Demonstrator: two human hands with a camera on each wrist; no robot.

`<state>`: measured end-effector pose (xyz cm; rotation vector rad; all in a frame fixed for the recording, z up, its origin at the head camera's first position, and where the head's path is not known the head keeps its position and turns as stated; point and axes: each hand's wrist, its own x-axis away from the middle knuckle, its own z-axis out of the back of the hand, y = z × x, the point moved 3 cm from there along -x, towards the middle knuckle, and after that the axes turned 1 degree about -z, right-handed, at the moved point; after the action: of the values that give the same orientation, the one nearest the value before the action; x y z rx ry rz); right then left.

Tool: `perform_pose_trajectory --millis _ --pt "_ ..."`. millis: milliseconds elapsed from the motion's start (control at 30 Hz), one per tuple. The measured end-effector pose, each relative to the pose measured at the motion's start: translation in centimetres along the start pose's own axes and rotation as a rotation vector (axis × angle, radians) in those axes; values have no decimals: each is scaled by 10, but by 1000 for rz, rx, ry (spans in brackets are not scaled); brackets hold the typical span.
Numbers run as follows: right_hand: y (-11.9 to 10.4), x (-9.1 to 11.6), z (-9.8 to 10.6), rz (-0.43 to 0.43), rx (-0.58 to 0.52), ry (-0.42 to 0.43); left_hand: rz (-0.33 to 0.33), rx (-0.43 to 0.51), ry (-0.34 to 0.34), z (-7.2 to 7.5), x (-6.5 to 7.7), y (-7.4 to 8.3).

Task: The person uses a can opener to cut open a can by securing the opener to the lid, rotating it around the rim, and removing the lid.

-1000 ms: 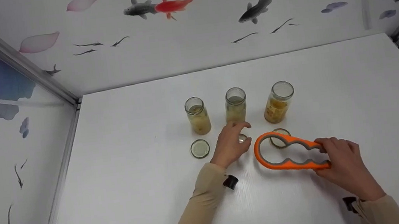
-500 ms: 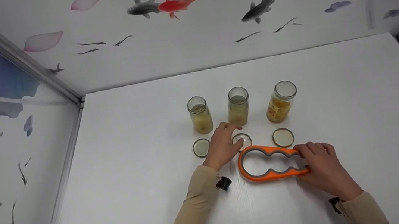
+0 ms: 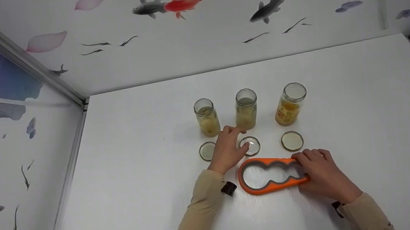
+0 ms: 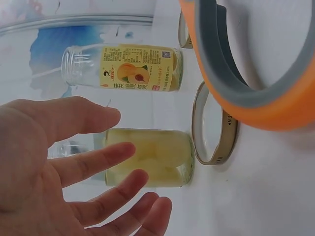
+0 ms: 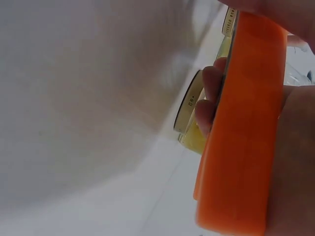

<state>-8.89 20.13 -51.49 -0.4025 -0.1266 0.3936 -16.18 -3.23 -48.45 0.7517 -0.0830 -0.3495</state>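
Observation:
My right hand [image 3: 321, 173] grips the handle end of an orange and grey jar opener [image 3: 271, 188], low over the table in front of the lids. In the right wrist view, the opener's orange side [image 5: 243, 123] fills much of the picture. My left hand [image 3: 227, 150] hovers with fingers spread and nothing held, partly over the middle lid [image 3: 254, 148] and the left lid [image 3: 206, 152]. Behind it stand three uncapped glass jars: a left jar [image 3: 209, 124], a middle jar [image 3: 247, 116] with pale contents, and a right jar [image 3: 288, 113] with a yellow fruit label.
The right lid [image 3: 292, 141] lies in front of its jar. All of this is on a white table [image 3: 138, 169], with fish-patterned walls [image 3: 196, 42] at the back and left.
My right hand has carried the jar opener left and toward me, lowering it and uncovering the right lid. My left hand has drawn slightly back left, showing more of the middle lid.

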Motion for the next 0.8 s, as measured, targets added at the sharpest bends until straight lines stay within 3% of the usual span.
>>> perform_pose_trajectory --millis 800 --pt "2 -5 0 77 -93 -77 -1 14 0 1 3 -8"
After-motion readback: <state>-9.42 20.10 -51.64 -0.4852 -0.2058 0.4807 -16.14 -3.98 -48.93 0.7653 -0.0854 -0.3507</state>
